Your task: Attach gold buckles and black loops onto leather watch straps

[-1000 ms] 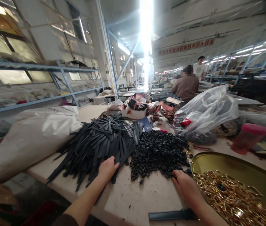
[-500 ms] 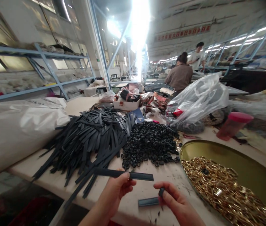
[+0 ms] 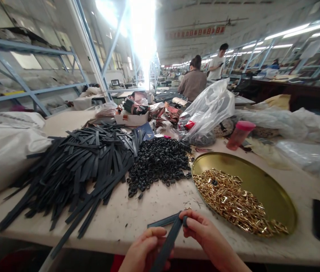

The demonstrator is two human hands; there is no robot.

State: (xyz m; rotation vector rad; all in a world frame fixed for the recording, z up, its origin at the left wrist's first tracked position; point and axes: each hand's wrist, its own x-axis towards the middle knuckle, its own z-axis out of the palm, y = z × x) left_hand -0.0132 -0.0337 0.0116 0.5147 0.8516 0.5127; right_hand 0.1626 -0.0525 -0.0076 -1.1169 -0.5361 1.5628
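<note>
A dark strap [image 3: 169, 241] runs slantwise between my two hands. Its lower part lies in my left hand [image 3: 145, 247], with the thumb on one side and the fingers curled behind. My right hand [image 3: 202, 234] pinches a small black loop [image 3: 185, 221] between thumb and forefinger, right at the strap's upper end. Whether the strap end goes through the loop, I cannot tell. Behind, a second strap [image 3: 160, 220] lies on the table, and a bit of gold metal [image 3: 187, 208] shows near its right end.
A big heap of dark straps [image 3: 92, 162] covers the table's left; black loops [image 3: 160, 162] are piled mid-table. A gold tray [image 3: 273, 185] holds many gold buckles [image 3: 233, 200]. Beyond stand a pink-lidded jar [image 3: 239, 135] and a clear plastic bag [image 3: 211, 113]. Two people are further back.
The strap in my left hand has swung from level to slanting, and its end now meets my right hand's fingers. My hands have come together. The view has shifted to the right.
</note>
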